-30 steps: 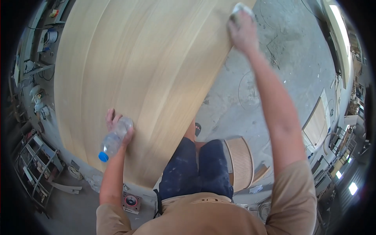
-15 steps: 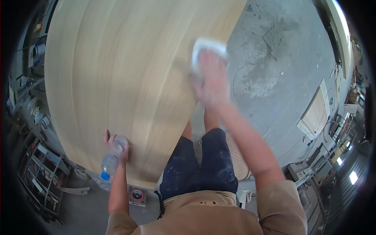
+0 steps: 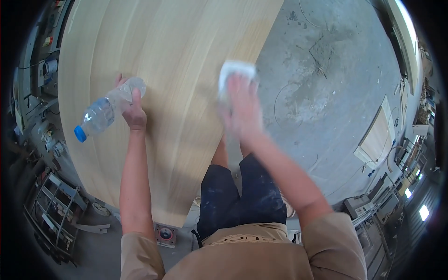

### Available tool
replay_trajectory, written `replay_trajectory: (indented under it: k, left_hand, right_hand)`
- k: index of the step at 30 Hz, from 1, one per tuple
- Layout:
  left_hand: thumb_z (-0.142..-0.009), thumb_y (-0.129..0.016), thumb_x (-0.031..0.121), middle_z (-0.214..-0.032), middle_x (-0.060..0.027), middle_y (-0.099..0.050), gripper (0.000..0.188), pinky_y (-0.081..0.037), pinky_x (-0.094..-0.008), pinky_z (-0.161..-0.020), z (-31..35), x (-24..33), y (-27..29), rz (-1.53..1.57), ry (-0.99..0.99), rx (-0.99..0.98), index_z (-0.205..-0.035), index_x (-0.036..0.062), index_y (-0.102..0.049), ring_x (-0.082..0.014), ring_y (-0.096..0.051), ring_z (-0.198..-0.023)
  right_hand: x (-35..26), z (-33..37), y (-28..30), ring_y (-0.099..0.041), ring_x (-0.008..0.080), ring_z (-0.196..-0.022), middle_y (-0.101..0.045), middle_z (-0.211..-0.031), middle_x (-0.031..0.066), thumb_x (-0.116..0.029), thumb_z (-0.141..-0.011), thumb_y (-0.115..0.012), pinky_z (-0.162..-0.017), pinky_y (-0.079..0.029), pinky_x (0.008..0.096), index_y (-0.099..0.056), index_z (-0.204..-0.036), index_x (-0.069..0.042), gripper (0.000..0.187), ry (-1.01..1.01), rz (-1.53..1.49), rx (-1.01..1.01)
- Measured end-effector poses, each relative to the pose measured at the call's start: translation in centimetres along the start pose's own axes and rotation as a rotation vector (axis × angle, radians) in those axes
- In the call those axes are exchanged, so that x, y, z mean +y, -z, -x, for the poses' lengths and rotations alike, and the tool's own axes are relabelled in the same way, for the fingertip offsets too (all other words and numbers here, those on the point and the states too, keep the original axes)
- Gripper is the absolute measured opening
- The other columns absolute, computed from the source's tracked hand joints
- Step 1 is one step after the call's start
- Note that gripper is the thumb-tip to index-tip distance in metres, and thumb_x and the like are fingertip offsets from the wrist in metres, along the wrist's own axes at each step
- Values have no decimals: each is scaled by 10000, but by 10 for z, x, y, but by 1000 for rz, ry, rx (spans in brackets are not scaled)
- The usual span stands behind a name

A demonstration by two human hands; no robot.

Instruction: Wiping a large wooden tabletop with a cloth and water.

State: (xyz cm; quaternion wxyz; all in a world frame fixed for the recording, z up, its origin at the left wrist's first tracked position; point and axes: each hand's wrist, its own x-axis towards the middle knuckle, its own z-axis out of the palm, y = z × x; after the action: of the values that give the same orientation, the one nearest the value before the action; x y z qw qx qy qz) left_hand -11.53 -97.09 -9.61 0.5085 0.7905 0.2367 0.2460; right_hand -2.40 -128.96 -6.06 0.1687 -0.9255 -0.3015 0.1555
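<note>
A large pale wood-grain panel [image 3: 163, 51] stretches out in front of me. My left hand [image 3: 133, 105] is wrapped round a clear plastic bottle [image 3: 99, 115], held tilted over the panel with its blue cap pointing down to the left. Some liquid seems to show inside the bottle, though I cannot tell how much. At the panel's right edge, my right hand [image 3: 243, 105] presses a folded white cloth [image 3: 235, 69] under its fingers. That hand is blurred by motion, and its palm side is hidden.
Grey concrete floor [image 3: 303, 93] lies to the right of the panel, with a thin cable on it. A smaller wooden board [image 3: 375, 133] rests farther right. A metal rack [image 3: 56, 210] stands at the lower left, and a small square device [image 3: 165, 234] sits below the panel's near edge.
My left hand has moved up and away over the panel with the bottle. My right hand, with the cloth, has shifted slightly nearer and to the left along the edge.
</note>
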Motion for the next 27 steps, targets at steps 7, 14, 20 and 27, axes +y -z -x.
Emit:
replay_trajectory:
  k: [7,14,20,27]
  left_hand:
    - [-956,-708,309,-1492,-254,-496,517,-317,-500,-1201,1,-11,-15,-357,-161,-78,-1304,-40,-549,-407,-453,-1409]
    - [-951,-691,387,-1480,-267,-495,583,-326,-515,-1186,-4,-9,-12,-391,-185,-56,-1319,-39,-535,-420,-450,-1404]
    - [-964,-658,420,-1455,-263,-503,579,-323,-509,-1180,0,-3,-7,-425,-156,-63,-1288,-50,-557,-416,-448,-1403]
    - [-976,-635,449,-1445,-264,-504,588,-305,-513,-1188,0,-6,-7,-455,-152,-77,-1279,-50,-563,-407,-426,-1423]
  right_hand:
    - [131,-183,67,-370,480,-1472,-435,-1557,314,-375,-1024,-575,-1257,-254,500,-473,-1480,61,640,-22,-17,483]
    - [-7,59,-16,-387,339,-1513,-423,-1613,197,-204,-759,-725,-1232,-260,574,-432,-1544,-12,860,128,-234,-91]
    - [116,-83,36,-490,390,-1410,-564,-1476,193,-207,-836,-707,-1195,-352,527,-529,-1456,-28,669,256,-113,266]
    - [154,-156,66,-537,386,-1333,-585,-1434,190,-188,-893,-671,-1123,-420,499,-547,-1429,-52,566,71,-60,88]
